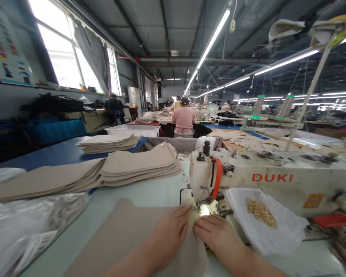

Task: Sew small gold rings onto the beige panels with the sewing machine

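Note:
A beige fabric piece (127, 227) lies on the pale table, its edge running under the needle area of the white sewing machine (203, 173). My left hand (171, 227) rests palm down on the fabric, fingers stretched toward the needle and thumb apart. Just right of it, my right hand (216, 232) has its fingers curled and pressed together on the fabric's right edge, close to the lit presser foot; its thumb is hidden. Beside the right hand sits a white plastic bag (265, 231) holding small gold-coloured metal pieces (261, 211).
Stacks of cut beige panels (140, 163) lie behind on the left, with clear plastic packaging (37, 227) at the near left. Thread cones (258, 107) and a slanted stand pole (308, 96) rise behind the machine. A person in pink (183, 118) sits ahead.

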{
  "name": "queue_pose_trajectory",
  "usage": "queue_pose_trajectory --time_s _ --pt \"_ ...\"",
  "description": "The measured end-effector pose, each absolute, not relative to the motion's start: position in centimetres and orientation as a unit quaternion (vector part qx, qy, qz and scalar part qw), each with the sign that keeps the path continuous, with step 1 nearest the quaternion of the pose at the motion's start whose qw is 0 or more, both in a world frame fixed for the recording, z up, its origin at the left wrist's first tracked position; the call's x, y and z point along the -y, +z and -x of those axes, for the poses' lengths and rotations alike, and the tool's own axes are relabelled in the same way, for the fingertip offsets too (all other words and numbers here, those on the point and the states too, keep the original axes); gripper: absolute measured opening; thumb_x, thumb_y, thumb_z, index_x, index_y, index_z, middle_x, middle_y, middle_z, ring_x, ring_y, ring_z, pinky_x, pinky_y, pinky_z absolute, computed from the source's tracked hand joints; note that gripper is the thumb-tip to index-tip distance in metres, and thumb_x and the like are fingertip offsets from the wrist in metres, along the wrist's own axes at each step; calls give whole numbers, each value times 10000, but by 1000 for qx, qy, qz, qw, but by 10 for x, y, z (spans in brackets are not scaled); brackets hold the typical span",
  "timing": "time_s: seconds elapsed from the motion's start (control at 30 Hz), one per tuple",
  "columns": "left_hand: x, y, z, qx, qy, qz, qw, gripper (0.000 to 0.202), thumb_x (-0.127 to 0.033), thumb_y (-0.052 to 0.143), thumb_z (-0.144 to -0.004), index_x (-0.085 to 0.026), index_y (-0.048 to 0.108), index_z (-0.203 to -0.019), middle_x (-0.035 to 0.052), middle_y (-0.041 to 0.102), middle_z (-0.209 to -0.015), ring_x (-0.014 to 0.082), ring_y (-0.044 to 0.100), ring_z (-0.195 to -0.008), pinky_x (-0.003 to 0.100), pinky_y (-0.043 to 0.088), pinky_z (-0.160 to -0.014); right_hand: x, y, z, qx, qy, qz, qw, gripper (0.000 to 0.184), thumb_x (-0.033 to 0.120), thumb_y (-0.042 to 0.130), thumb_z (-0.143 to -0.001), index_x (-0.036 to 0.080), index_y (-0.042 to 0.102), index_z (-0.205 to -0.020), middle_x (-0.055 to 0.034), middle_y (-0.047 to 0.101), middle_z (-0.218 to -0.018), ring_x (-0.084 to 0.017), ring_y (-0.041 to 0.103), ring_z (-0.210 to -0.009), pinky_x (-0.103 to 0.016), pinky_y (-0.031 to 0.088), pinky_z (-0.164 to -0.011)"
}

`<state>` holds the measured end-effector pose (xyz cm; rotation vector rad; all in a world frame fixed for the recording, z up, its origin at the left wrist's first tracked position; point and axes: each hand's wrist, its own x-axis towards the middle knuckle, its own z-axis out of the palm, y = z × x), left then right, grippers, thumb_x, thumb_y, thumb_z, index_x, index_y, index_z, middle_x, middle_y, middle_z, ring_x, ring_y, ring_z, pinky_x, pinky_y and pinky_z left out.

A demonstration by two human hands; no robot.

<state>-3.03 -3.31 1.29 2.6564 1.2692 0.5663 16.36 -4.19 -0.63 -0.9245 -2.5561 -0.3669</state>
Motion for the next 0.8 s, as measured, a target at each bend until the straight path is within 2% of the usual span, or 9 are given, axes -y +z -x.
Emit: queue_pose_trajectory --time_s 0.13,0.23,0.37,0.47,0.57,0.67,0.8 --pt "42 14 52 -426 206 -877 85 360 -195 452 -902 -200 588 -1235 68 585 -1320 201 521 -1228 377 418 -1059 45 -8 -145 917 -179 305 184 112 199 694 -808 167 587 -805 -3 644 -757 -168 600 -699 -289 474 -656" --pt "57 12 69 -435 199 -874 85 384 -194 461 -890 -208 566 -1259 66 587 -1319 206 532 -1218 393 421 -1054 54 -15 -133 916 -177 281 225 47 198 618 -862 158 599 -848 -30 671 -819 -169 606 -741 -288 470 -690" --pt "65 8 74 -458 198 -860 106 403 -171 472 -865 -221 560 -1255 59 594 -1309 205 539 -1206 396 429 -1046 64 -21 -126 905 -163 274 283 81 195 551 -904 151 618 -895 -42 690 -858 -170 617 -781 -276 479 -713" --pt "53 9 63 -490 252 -826 118 373 -121 503 -820 -215 603 -1166 61 640 -1219 204 579 -1128 379 450 -1010 64 -21 -126 906 -157 275 282 111 219 532 -926 159 621 -901 -34 686 -834 -157 618 -772 -260 490 -703" --pt "35 14 45 -484 268 -824 124 239 -83 522 -785 -202 659 -940 41 676 -1016 203 593 -1004 337 471 -918 60 -23 -127 907 -156 275 279 126 241 533 -930 165 621 -882 -29 684 -820 -149 618 -759 -246 497 -702" --pt "23 19 34 -478 258 -830 127 182 -68 510 -779 -196 638 -767 26 650 -842 204 581 -890 311 472 -811 54 -29 -128 908 -160 267 280 138 264 544 -927 166 616 -862 -18 683 -814 -141 619 -751 -234 503 -687" --pt "16 14 34 -489 266 -819 138 149 -67 502 -783 -179 600 -785 32 626 -850 195 567 -852 303 461 -775 39 -48 -127 899 -202 237 308 162 268 553 -921 178 596 -793 8 675 -771 -116 615 -686 -208 489 -579"
